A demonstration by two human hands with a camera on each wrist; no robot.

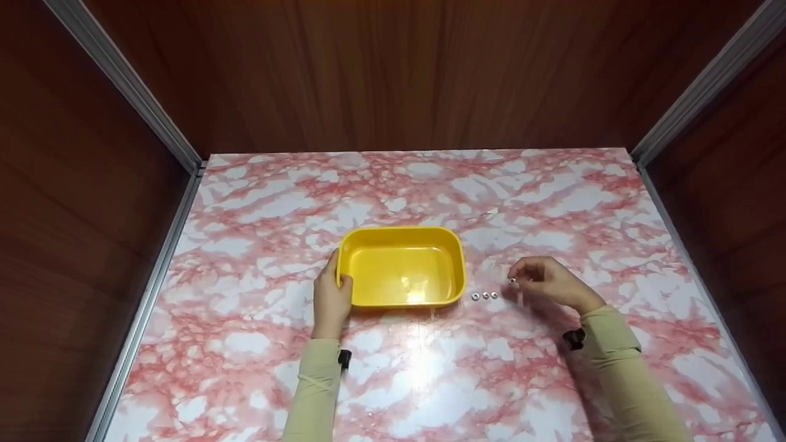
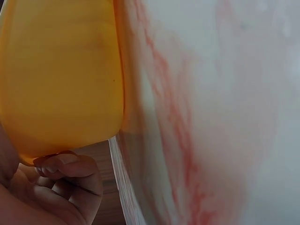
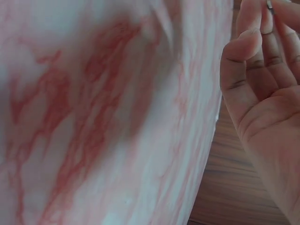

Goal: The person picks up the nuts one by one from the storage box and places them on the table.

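A yellow plastic tub point(image 1: 400, 270) with rounded corners stands on the table, nothing visible inside it. My left hand point(image 1: 331, 301) grips its left wall, the thumb over the rim and the fingers outside; in the left wrist view the fingertips point(image 2: 70, 161) curl under the tub's edge. Right of the tub, three small silvery nuts point(image 1: 486, 296) lie in a short row. Slightly above and right of that row, my right hand point(image 1: 552, 283) pinches another small metal nut point(image 1: 512, 280) between thumb and index finger. The right wrist view shows only a sliver of this nut point(image 3: 269, 4).
The tabletop point(image 1: 258, 380) has a glossy red and white marbled surface. Dark wood panels point(image 1: 393, 73) wall it in at the back and both sides, with metal rails along the corners. Bright glare falls in front of the tub.
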